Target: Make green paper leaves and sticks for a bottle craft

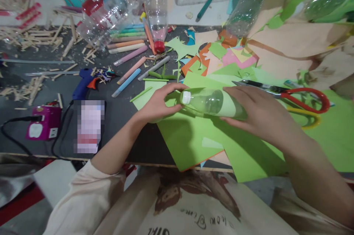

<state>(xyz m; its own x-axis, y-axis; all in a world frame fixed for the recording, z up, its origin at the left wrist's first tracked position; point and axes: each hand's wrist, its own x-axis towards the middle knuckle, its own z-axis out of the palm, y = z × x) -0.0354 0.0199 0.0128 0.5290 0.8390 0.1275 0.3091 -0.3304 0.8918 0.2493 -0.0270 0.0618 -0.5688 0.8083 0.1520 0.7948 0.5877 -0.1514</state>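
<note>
A clear plastic bottle [211,101] with a white cap [186,97] lies on its side in front of me, cap to the left. Pale green paper [228,106] covers its body. My right hand [249,108] is wrapped over the bottle's base end. At the cap end, the thumb and fingers of my left hand [163,102] curve round the neck, one on each side; green material shows between them. Underneath spread green paper sheets [177,146]. Scissors [301,98] with red and yellow handles lie just beyond my right hand, blades partly behind it.
To the left are a blue glue gun [81,84], a phone [90,126], a purple box [44,122] with a cable, and scattered wooden sticks [33,89]. Coloured markers [127,82], paper scraps [199,60] and clear bottles [156,6] crowd the back.
</note>
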